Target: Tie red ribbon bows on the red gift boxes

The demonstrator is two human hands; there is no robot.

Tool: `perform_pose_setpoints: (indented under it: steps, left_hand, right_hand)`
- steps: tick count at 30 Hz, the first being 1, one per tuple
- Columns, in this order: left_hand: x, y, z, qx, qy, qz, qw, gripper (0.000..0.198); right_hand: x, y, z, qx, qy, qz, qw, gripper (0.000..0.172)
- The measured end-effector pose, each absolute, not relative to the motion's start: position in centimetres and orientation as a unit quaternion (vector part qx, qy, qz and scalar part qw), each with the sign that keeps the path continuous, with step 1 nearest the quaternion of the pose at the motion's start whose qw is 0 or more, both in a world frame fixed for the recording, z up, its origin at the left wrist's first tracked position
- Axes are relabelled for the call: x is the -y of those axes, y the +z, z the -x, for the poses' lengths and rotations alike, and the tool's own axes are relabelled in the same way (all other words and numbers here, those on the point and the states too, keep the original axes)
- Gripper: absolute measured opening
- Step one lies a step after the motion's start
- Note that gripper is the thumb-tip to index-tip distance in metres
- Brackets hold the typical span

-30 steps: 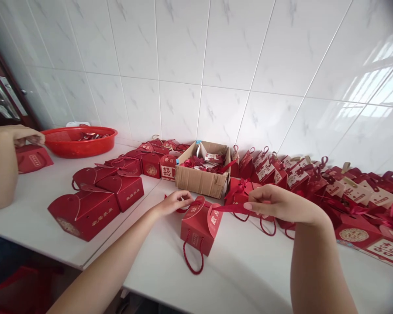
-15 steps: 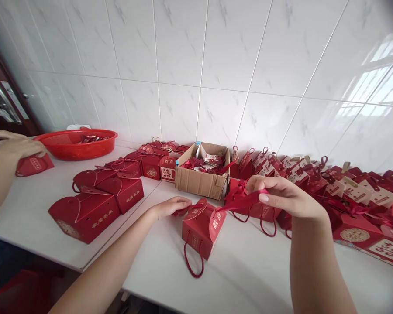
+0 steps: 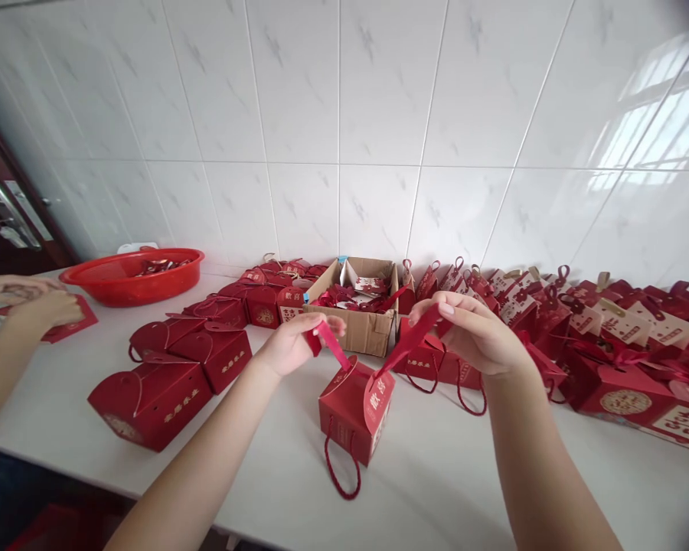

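Observation:
A small red gift box (image 3: 351,411) with a cord handle stands on the white counter (image 3: 448,474) in front of me. A red ribbon (image 3: 402,348) runs through its top flaps. My left hand (image 3: 290,344) pinches the ribbon's left end, raised above the box. My right hand (image 3: 476,333) pinches the right end, also lifted. Both ends slope down to the box top.
A cardboard box (image 3: 359,325) of ribbons and tags sits behind the gift box. Finished red boxes (image 3: 614,337) crowd the right side, open ones (image 3: 166,375) lie left. A red basin (image 3: 132,275) stands far left, where another person's hands (image 3: 34,306) work on a flat box.
Both my hands lifted the ribbon ends from level with the box top to well above it. The view shifted slightly. The other person's hands moved down onto a flat box.

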State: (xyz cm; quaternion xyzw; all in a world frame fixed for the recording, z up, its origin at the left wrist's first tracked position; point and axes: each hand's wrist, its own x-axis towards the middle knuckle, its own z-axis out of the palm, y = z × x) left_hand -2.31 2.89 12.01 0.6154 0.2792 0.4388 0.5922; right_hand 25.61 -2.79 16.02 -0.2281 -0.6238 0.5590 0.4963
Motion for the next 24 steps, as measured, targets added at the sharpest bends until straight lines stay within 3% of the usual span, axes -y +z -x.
perform_pose_setpoints:
  steps: [5,9,13,17,21,24]
  left_hand:
    - [-1.8,17.9,-0.8,-0.238,0.292,-0.725,0.576,0.029]
    - [-1.0,19.4,-2.2,-0.222,0.245,-0.777,0.536,0.030]
    - [-0.5,19.7,-1.6,-0.203,0.259,-0.800,0.502,0.033]
    - [0.4,20.1,-0.6,-0.247,0.327,-0.796,0.445,0.025]
    - [1.1,20.3,-0.3,-0.295,0.386,-0.778,0.398,0.025]
    - [1.3,20.2,-0.1,-0.314,0.409,-0.783,0.347,0.024]
  right_hand:
    - [1.9,15.7,-24.0,0.496,0.675,0.203,0.507,0.018]
    - [1.6,15.7,-23.3,0.434,0.712,0.175,0.524,0.023]
    - [2.0,16.1,-23.1,0.463,0.641,0.196,0.579,0.040]
    - [2.7,16.1,-22.5,0.510,0.529,0.239,0.635,0.035]
    - [3.2,15.7,-21.9,0.559,0.441,0.280,0.644,0.044]
    - [3.6,15.4,-21.7,0.583,0.394,0.302,0.643,0.031]
